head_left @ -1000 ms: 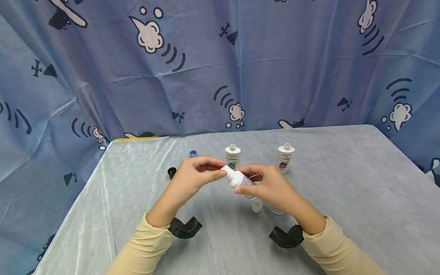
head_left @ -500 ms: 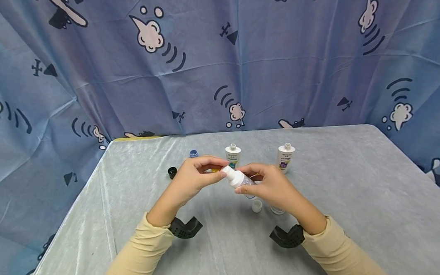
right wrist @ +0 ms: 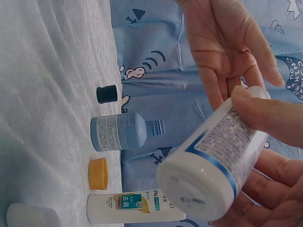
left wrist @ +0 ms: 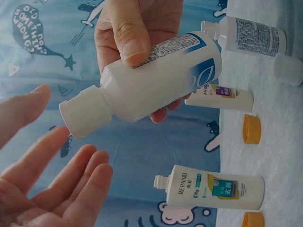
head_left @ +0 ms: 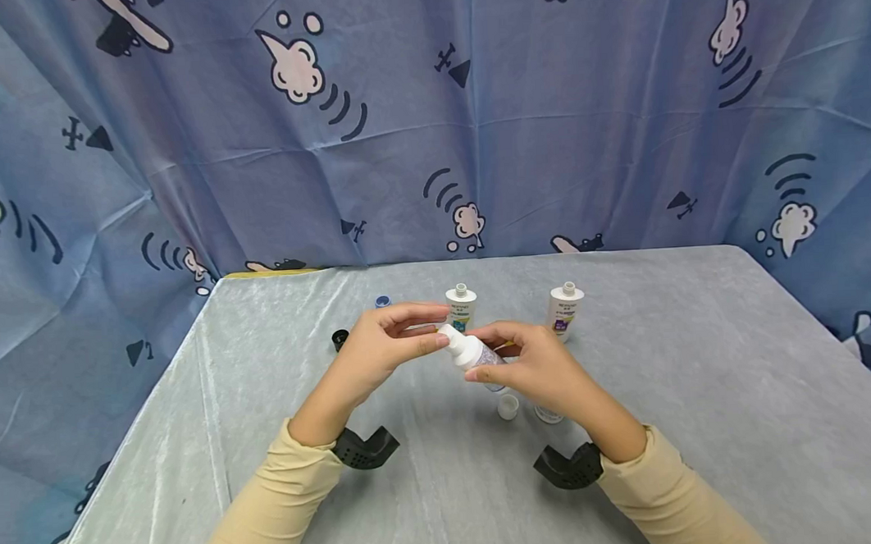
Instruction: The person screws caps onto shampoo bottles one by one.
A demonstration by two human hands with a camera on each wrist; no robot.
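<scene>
In the head view my right hand (head_left: 532, 361) grips a white bottle (head_left: 477, 354), tilted with its capped end up and to the left. The left wrist view shows that bottle's white cap (left wrist: 86, 112) seated on its neck. Beside the cap is my left hand (head_left: 380, 349), its fingers loosely spread and the thumb apart from the cap; the index fingertip lies at the cap's edge, though contact is unclear. The right wrist view shows the bottle's base and printed label, with the right thumb (right wrist: 270, 113) across its side.
Uncapped bottles stand on the table: a REPAND bottle (left wrist: 215, 188), a purple-labelled one (head_left: 565, 310), a blue one (right wrist: 120, 132) and a white one (left wrist: 253, 37). Loose caps lie around: black (right wrist: 106, 94), yellow (right wrist: 98, 173) and white (head_left: 507, 407). A patterned curtain (head_left: 429, 141) hangs behind.
My left fingers have lifted slightly and spread from the bottle's cap. The right hand and the bottle have stayed in almost the same place.
</scene>
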